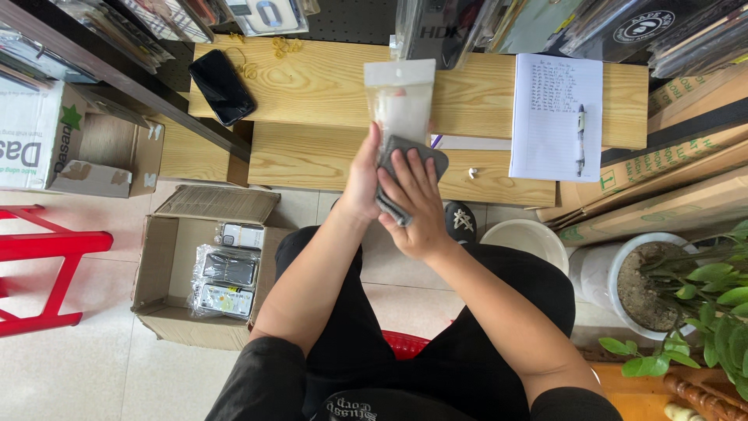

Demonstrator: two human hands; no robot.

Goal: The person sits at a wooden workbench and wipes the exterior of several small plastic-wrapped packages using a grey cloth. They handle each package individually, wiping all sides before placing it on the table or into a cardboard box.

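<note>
Both hands meet over the table [312, 86]: the left hand [363, 178] grips a clear pouch [400, 97] upright, steadying it, while the right hand [417, 204] presses a grey cloth [405, 152] flat against its lower half, fingers spread.

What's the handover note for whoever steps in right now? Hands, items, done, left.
Left hand: holds a clear plastic pouch upright over the wooden desk.
Right hand: presses a grey cloth against the pouch's lower end.
Nearby: open cardboard box of wrapped packs on the floor; phone, notebook and pen on the desk.
Done: pouch picked up, cloth on it.
Left: pouch not yet set down.
</note>
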